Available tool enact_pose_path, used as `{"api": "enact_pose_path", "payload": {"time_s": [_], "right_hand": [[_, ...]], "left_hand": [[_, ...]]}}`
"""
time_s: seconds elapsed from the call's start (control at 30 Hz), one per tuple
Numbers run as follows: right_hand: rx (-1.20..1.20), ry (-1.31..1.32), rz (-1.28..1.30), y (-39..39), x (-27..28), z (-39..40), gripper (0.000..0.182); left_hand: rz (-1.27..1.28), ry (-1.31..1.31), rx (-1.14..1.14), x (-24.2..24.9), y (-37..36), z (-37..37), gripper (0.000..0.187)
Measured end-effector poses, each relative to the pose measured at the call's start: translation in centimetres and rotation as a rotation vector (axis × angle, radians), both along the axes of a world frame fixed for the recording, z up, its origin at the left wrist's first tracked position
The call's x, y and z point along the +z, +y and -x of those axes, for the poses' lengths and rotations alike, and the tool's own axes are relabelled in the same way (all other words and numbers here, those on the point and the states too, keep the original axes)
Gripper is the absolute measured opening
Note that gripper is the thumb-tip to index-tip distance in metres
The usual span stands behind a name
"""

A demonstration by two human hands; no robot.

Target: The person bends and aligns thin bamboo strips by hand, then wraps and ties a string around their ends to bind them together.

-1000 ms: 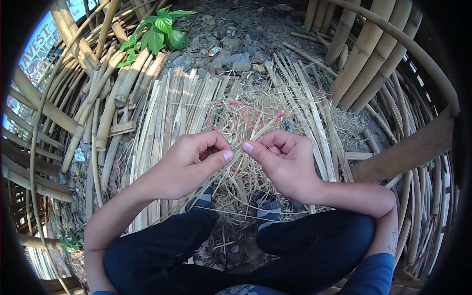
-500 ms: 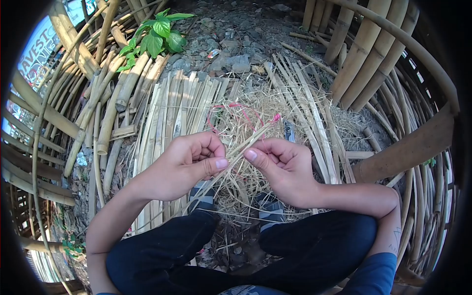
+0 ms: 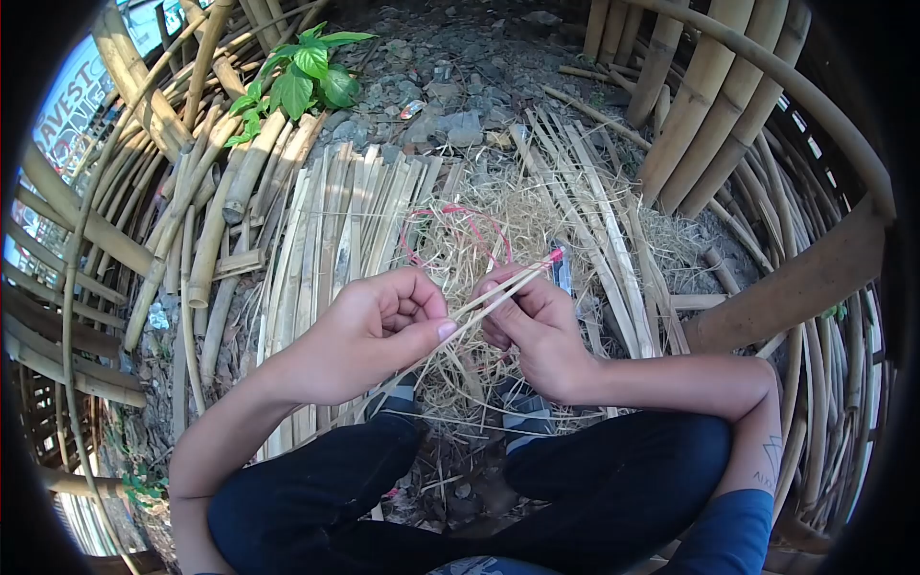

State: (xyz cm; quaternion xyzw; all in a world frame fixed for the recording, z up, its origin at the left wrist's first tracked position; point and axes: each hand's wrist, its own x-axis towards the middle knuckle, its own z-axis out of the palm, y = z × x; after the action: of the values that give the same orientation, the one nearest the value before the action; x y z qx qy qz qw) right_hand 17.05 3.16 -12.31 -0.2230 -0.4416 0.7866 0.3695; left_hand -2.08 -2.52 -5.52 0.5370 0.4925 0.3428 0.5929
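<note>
Between my hands runs a small bundle of thin bamboo strips (image 3: 468, 312), with a pink tie (image 3: 555, 255) at its upper right end. My left hand (image 3: 379, 331) pinches the strips between thumb and curled fingers, and their long loose ends trail down to the lower left. Closer to the tied end, my right hand (image 3: 539, 331) grips the bundle, thumb pointing up along it. Just beyond the hands, a loop of pink string (image 3: 450, 209) lies over a pile of pale bamboo shavings (image 3: 537, 206).
Flat bamboo slats (image 3: 350, 206) lie to the left of the shavings, and more slats (image 3: 585, 201) to the right. Thick bamboo poles (image 3: 704, 105) stand at the right. A leafy green plant (image 3: 311, 72) grows at the back left, beside stony ground (image 3: 441, 72).
My right hand has shifted slightly left and down, its fingers now wrapped more around the strips. The tied end has moved right and lower.
</note>
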Motion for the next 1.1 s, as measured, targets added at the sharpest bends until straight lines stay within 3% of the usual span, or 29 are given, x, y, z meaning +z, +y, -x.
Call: {"api": "enact_pose_path", "payload": {"time_s": [0.07,0.1,0.17,0.27,0.37,0.47,0.57,0.9,1.0,1.07,1.1], "right_hand": [[-0.246,-0.173,-0.737,0.6,-1.2,0.8,0.012],[-0.245,-0.172,-0.736,0.5,-0.6,0.6,0.012],[-0.101,-0.179,-0.37,0.0,1.3,0.2,0.013],[-0.07,-0.242,-0.196,-0.3,2.3,0.1,0.017],[-0.063,-0.213,-0.158,-0.2,2.1,0.1,0.019],[-0.067,-0.224,-0.096,-0.2,2.1,0.3,0.018],[-0.013,-0.206,0.049,-0.2,2.4,0.3,0.019],[-0.044,-0.176,0.01,0.0,2.0,0.2,0.019],[0.003,-0.358,-0.07,-0.1,2.1,-0.2,0.02],[-0.24,-0.416,-0.214,-1.2,1.1,-0.2,0.021],[-0.234,-0.416,-0.213,-1.4,1.1,-0.5,0.021]], "left_hand": [[-0.003,0.012,0.014,0.2,0.0,-0.3,0.01],[0.021,0.003,0.017,0.4,0.0,-0.3,0.011],[0.043,-0.007,0.025,0.3,0.0,-0.4,0.012],[-0.044,0.043,0.077,-0.2,0.0,-0.6,0.017],[-0.032,0.116,0.094,-0.1,0.0,-0.9,0.021],[-0.076,0.043,0.107,-0.6,0.0,-1.1,0.023],[0.043,-0.061,0.085,-0.9,0.0,-1.1,0.028],[0.01,-0.038,0.21,-0.7,0.3,-1.0,0.037],[0.002,-0.023,0.262,-0.7,0.6,-0.6,0.039],[-0.002,-0.006,0.295,-0.7,0.7,-0.4,0.039],[0.002,-0.003,0.315,-0.6,0.8,-0.4,0.04]]}}
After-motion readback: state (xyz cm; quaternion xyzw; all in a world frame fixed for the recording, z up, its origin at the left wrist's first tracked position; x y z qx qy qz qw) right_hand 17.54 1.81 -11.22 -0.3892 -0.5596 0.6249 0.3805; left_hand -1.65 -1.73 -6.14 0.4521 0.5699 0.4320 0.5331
